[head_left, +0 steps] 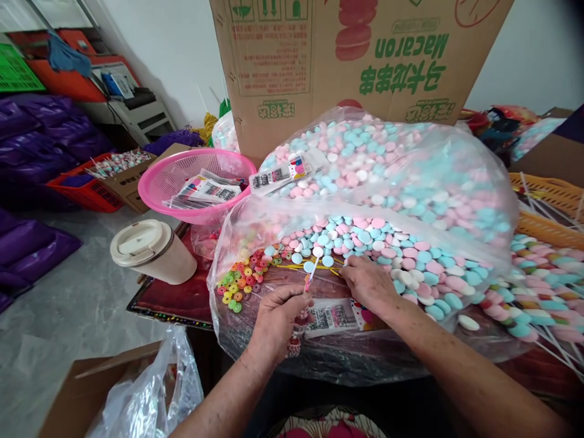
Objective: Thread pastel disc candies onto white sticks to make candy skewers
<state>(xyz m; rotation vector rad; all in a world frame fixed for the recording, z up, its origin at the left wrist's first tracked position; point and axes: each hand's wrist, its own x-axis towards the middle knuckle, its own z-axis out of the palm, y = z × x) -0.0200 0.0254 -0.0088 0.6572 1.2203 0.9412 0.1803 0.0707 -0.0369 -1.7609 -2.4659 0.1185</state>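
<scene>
My left hand (279, 319) is closed around a candy skewer; its white stick (313, 267) points up out of the fist. Below the fingers, part of the wrapped candy (294, 345) shows, though most is hidden by the hand. My right hand (371, 283) pinches at the right end of thin yellow twist ties (296, 266) lying on the plastic. Under and between the hands is a flat printed clear bag (331, 317). Pink, blue and white candy discs (365, 234) are spread just beyond the right hand. Small ring candies (244, 277) lie to the left.
A large clear plastic bag (410, 176) of candy discs fills the back, before a cardboard box (274, 73). At left stand a pink basket (152, 198) with printed bags and a lidded cup (168, 258). Assembled candy skewers (547, 286) lie at right. An open carton (86, 389) is lower left.
</scene>
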